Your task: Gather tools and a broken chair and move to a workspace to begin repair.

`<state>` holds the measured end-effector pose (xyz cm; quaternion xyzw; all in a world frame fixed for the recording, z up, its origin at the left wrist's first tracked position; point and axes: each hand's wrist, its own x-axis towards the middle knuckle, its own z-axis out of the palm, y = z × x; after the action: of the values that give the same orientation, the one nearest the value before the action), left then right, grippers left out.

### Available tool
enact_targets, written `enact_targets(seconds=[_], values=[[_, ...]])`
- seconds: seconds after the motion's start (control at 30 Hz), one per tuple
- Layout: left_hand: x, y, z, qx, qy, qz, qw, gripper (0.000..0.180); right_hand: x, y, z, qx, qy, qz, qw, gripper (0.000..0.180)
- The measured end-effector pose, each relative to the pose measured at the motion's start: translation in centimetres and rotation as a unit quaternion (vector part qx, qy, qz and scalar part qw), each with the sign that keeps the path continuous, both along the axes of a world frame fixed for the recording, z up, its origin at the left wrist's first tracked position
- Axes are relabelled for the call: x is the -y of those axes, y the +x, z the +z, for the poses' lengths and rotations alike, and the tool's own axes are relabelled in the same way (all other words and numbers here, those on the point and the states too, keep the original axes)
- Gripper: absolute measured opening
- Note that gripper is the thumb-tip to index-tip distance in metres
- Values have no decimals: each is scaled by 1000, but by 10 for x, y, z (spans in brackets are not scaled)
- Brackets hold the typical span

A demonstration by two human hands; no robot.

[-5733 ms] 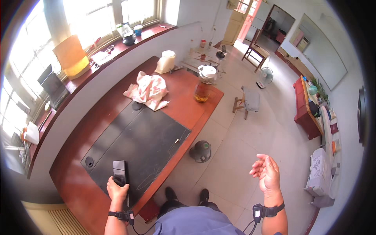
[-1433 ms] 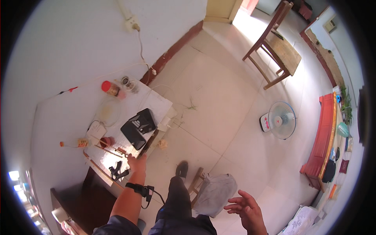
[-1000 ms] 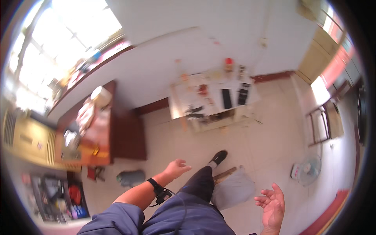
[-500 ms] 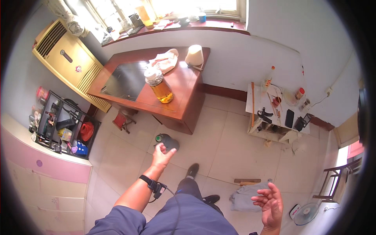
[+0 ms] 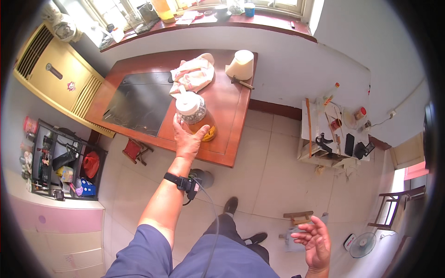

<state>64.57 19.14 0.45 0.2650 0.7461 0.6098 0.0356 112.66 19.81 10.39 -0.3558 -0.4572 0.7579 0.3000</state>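
Observation:
A large clear jar (image 5: 198,108) with a white lid stands near the front of the reddish-brown desk (image 5: 223,144), amber liquid in its lower part. My left hand (image 5: 187,141) is at its near side, thumb and fingers apart; whether they touch the glass I cannot tell. A strap with a small black device and a cable is on that wrist. Low on the right, my right hand (image 5: 314,248) hangs in the air, fingers loosely spread, holding nothing. Behind the jar lies a crumpled pale pink-and-white cloth (image 5: 193,74).
A cream cone-shaped object (image 5: 242,64) and a small hammer-like tool (image 5: 243,83) are at the desk's back right. Below the desk's front edge stands a grey bottle (image 5: 204,178). A folding stool (image 5: 134,150), a cluttered rack (image 5: 65,160) and a small white table (image 5: 317,161) stand around.
My left hand has moved forward from above the grey bottle to the jar on the desk. The view has shifted closer to the desk. My right hand keeps much the same pose.

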Motion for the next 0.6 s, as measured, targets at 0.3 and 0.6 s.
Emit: enact_targets(seconds=[0.3, 0.6], values=[[-17, -45, -6, 9, 66, -48, 997, 93, 1, -45, -18, 18, -51, 4, 999, 76], [-13, -35, 0, 7, 48, -69, 996, 91, 3, -45, -23, 21, -63, 13, 998, 76]])
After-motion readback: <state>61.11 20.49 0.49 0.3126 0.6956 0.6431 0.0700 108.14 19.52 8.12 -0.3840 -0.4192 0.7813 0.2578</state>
